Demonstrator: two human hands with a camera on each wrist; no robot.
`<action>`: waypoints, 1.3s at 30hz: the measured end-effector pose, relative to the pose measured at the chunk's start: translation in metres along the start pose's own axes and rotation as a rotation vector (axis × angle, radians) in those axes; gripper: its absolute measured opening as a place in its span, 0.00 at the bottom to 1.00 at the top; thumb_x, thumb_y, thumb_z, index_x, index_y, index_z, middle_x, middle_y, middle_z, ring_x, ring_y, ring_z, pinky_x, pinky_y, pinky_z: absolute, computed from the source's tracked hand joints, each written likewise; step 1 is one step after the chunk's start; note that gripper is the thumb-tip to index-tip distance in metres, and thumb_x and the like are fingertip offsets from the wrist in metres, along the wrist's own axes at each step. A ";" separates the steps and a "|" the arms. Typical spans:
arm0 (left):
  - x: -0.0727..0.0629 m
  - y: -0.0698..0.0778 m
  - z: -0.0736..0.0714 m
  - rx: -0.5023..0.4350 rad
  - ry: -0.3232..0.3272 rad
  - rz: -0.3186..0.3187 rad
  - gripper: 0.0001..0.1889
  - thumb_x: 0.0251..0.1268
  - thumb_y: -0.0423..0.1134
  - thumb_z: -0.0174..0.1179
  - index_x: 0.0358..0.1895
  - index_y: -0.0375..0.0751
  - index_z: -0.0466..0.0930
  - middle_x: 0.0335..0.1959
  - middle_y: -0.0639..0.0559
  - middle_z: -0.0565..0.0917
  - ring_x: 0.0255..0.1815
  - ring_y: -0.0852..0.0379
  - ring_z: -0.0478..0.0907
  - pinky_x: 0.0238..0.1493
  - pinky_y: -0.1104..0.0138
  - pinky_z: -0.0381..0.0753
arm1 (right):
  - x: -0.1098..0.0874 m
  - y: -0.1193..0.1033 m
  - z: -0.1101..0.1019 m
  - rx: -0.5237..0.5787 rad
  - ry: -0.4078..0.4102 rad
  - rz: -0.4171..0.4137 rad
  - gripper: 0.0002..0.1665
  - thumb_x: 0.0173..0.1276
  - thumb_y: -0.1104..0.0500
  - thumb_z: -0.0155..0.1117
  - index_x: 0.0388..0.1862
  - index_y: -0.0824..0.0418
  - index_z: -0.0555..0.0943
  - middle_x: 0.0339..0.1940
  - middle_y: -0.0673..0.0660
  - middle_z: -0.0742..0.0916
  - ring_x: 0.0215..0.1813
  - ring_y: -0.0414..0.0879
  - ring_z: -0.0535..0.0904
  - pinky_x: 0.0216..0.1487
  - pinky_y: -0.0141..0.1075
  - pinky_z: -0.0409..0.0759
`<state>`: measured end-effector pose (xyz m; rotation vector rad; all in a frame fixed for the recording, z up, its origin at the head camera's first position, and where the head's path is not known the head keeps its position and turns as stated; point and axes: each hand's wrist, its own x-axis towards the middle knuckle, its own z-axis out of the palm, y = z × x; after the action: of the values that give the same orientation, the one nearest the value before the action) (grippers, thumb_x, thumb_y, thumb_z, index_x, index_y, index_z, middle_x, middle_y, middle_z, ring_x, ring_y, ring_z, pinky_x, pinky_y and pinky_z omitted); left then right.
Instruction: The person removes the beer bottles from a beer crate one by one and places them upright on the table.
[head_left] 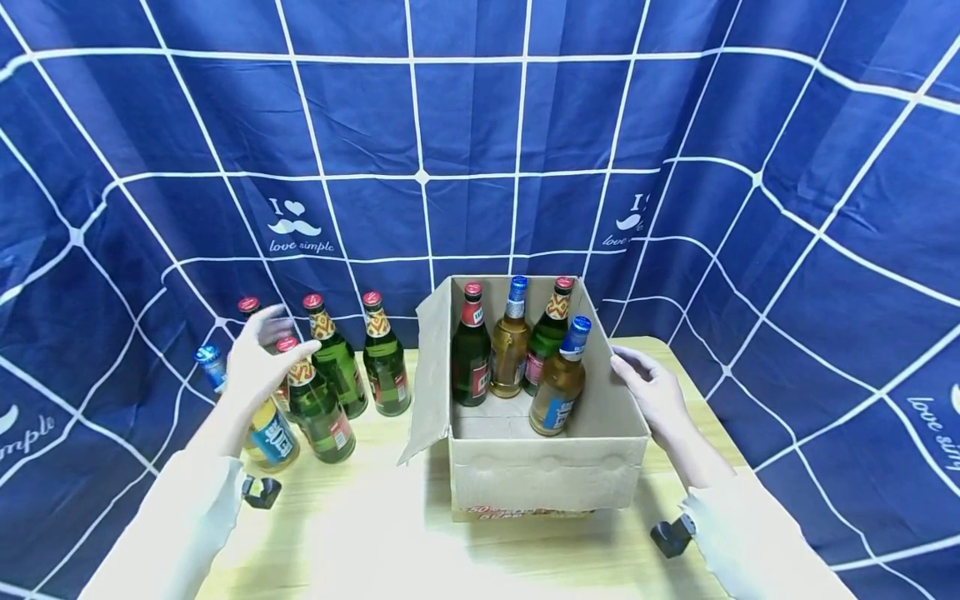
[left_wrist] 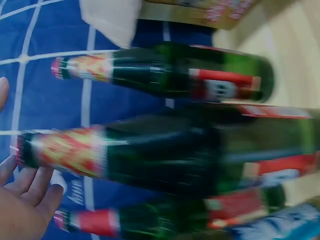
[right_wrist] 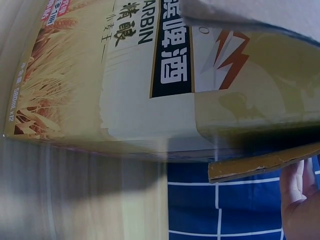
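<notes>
Green bottle (head_left: 318, 400) with red cap stands on wooden table (head_left: 375, 533), in bunch of bottles left of cardboard box (head_left: 547, 471). Left hand (head_left: 262, 358) hangs just over it, fingers spread, holding nothing. Right hand (head_left: 651, 392) rests flat on box's right wall, fingers straight. Four bottles stand inside box.

From my seat at the controls I see both arms dressed in long, loose, cream-white sleeves: the left sleeve (head_left: 176, 525) and the right sleeve (head_left: 757, 542), each ending at the wrist. A small black camera mount (head_left: 260, 492) is strapped under the left cuff, and a matching black one (head_left: 672, 535) sits at the right cuff. Both hands are bare, without gloves, rings or watch.
</notes>
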<state>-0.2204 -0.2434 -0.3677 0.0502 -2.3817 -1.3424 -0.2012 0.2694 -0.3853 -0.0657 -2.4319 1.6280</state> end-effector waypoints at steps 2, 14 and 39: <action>0.008 0.015 -0.001 -0.030 0.012 0.026 0.41 0.52 0.45 0.72 0.69 0.39 0.62 0.57 0.38 0.77 0.56 0.44 0.73 0.56 0.58 0.71 | 0.000 0.000 0.000 0.004 0.001 0.005 0.31 0.69 0.46 0.60 0.62 0.66 0.75 0.41 0.36 0.82 0.43 0.31 0.76 0.45 0.23 0.71; 0.062 0.130 0.041 -0.167 -0.188 0.161 0.37 0.51 0.50 0.71 0.66 0.47 0.68 0.56 0.44 0.79 0.56 0.50 0.76 0.55 0.58 0.74 | -0.001 0.001 0.000 0.023 0.004 0.008 0.30 0.70 0.48 0.60 0.63 0.65 0.74 0.40 0.35 0.82 0.42 0.30 0.76 0.45 0.23 0.71; 0.042 0.202 0.220 0.071 -0.801 0.254 0.32 0.58 0.49 0.67 0.63 0.37 0.70 0.57 0.44 0.77 0.56 0.52 0.74 0.55 0.64 0.72 | 0.002 0.003 0.000 0.015 0.000 -0.005 0.31 0.69 0.45 0.60 0.62 0.65 0.75 0.42 0.41 0.83 0.43 0.33 0.76 0.45 0.24 0.73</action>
<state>-0.3057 0.0344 -0.2875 -0.8946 -2.9176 -1.3033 -0.2034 0.2707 -0.3878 -0.0581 -2.4176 1.6440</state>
